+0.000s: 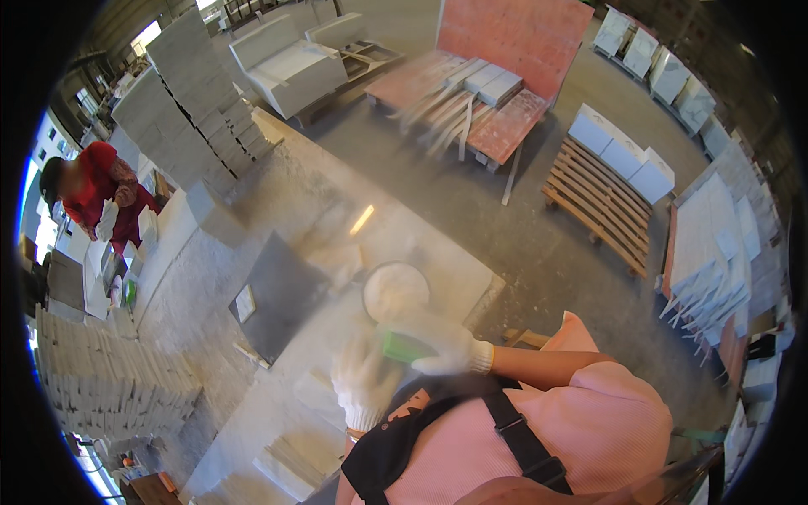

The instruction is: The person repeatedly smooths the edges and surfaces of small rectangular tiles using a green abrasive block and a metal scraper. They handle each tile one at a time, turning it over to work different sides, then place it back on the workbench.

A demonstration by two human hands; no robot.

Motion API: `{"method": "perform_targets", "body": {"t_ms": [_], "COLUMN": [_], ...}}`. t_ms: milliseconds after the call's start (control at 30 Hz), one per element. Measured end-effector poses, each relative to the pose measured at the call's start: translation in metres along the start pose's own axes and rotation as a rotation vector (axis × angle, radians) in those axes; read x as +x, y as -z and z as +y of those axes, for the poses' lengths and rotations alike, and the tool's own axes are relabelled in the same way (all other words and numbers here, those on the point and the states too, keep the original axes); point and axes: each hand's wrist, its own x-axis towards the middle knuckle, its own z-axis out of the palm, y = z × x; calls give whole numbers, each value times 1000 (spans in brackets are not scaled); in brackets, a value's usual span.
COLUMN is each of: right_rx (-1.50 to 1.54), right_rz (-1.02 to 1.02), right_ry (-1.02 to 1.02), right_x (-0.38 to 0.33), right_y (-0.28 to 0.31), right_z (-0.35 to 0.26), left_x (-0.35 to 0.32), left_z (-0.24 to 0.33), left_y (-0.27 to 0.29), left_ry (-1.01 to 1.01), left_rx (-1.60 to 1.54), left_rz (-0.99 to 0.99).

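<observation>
green block (401,346) sits in the right hand (446,344), fingers curled, seemingly for steadiness; left hand (360,375) blurred, finger opening unclear.

Left hand (366,370) and right hand (442,347) are both in white gloves, and the green block (401,346) really pops next to them. Pink top (467,438) with fine ribbing, plain black straps (526,433). Table (198,290) is blotchy pale grey, the square slab (282,303) dark grey, the bowl (396,289) whitish inside with a dark rim. Co-worker's in a red outfit (94,177), patterned sleeve (124,181). Pallet's (599,206) orangey brown, boxes (621,156) white, upright board (513,38) scuffed salmon red.
</observation>
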Motion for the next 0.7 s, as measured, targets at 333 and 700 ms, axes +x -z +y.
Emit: {"method": "perform_targets", "body": {"t_ms": [333, 700], "right_rx": [-60, 26], "right_rz": [-16, -33], "right_ry": [-226, -350], "right_x": [13, 36], "right_y": [10, 9], "right_z": [-14, 6], "left_x": [-1, 4], "left_z": [0, 8], "left_y": [0, 11], "left_ry": [-38, -35], "left_rx": [66, 27], "left_rz": [43, 36]}}
